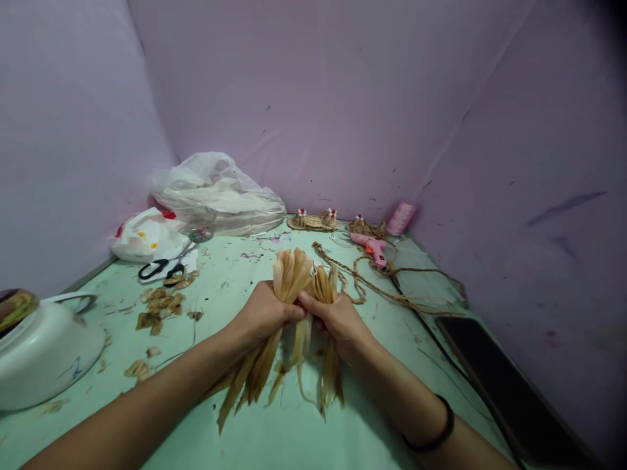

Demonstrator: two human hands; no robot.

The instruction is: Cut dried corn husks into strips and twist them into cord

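Near the middle of the head view, my left hand (267,313) is closed around a bundle of dry tan husk strips (291,274). Its folded tops stick up above the fist and its loose ends hang below. Right beside it, my right hand (343,320) grips a second, narrower bundle of strips (331,378). The two thumbs nearly meet between the bundles, and a pale strip hangs down between the hands. Both palms are hidden from the camera.
On the green table (235,261) lie scissors (159,266), husk scraps (161,303), plastic bags (220,196), woven pieces (313,220), a pink glue gun (371,247), pink thread (400,218) and braided cord (382,294). A white bowl (49,352) stands left, a dark tray (499,378) right.
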